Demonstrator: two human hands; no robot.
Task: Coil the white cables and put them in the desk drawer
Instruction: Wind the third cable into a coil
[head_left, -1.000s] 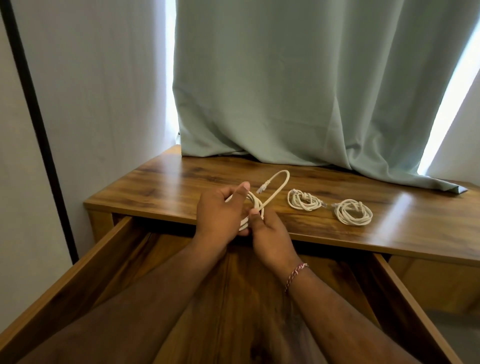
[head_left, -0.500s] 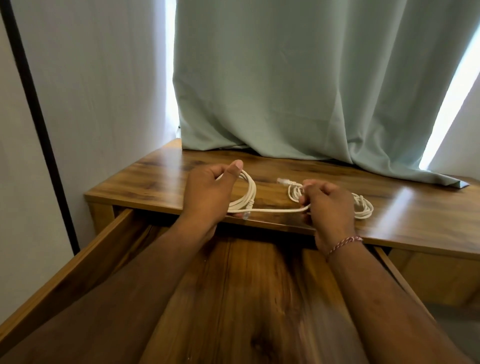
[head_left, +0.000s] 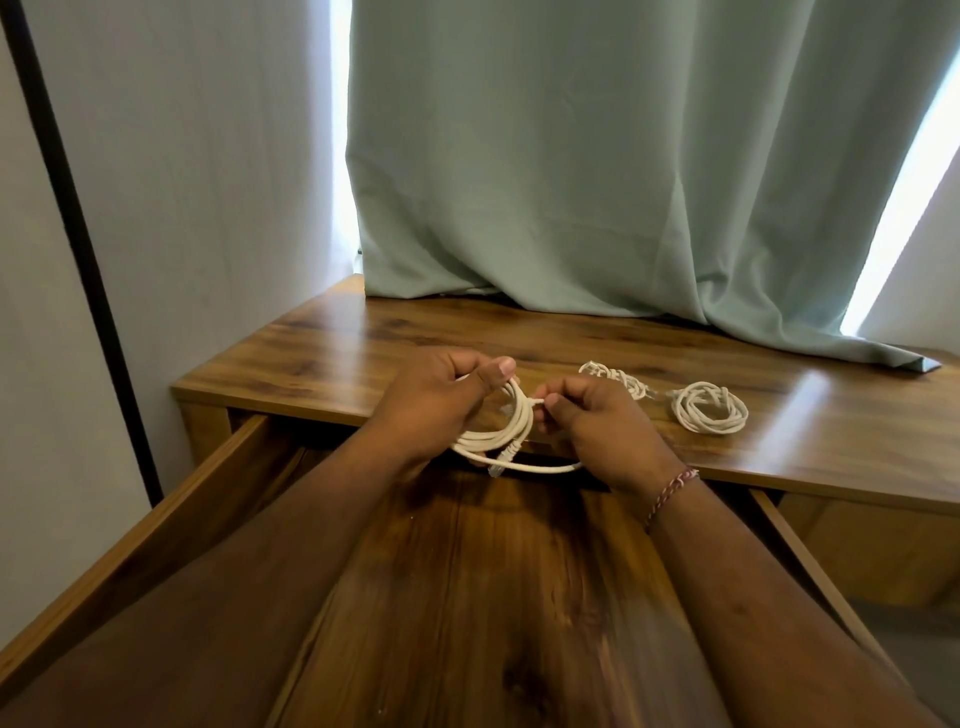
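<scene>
1. Drawer (head_left: 156, 525): pulled open below and toward the person from both grips, its wooden floor bare where visible. Judged to stand open so that each finished coil can be dropped straight down from the hands.
2. Left hand (head_left: 431, 400): fingers and thumb curled round the coil (head_left: 498, 434), thumb pressed over the top strands. It holds the loops stacked, probably so they cannot spring apart while the last length is worked. The coil hangs from this grip above the front edge of the desk (head_left: 322, 353), over the open drawer.
3. Plug (head_left: 501, 462): one connector end dangles just beneath the left grip, free of both hands.
4. Tail (head_left: 540, 468): a loose strand sags in an arc under the two hands, running from the coil toward the right wrist. Its slack suggests a wrap round the bundle is in progress, not yet pulled snug.
5. Right hand (head_left: 597, 431): thumb and forefinger pinch the cable just beside the left thumb, the remaining fingers curled. The close spacing is judged to give control for passing the end round the loops.
6. Second coil (head_left: 618, 382): lies on the desk beyond the right grip, partly hidden by the knuckles.
7. Third coil (head_left: 710, 414): rests on the desk to the right of that grip, wound flat. Both await the drawer.
8. Curtain (head_left: 597, 182): hangs behind, its hem resting on the desk.
</scene>
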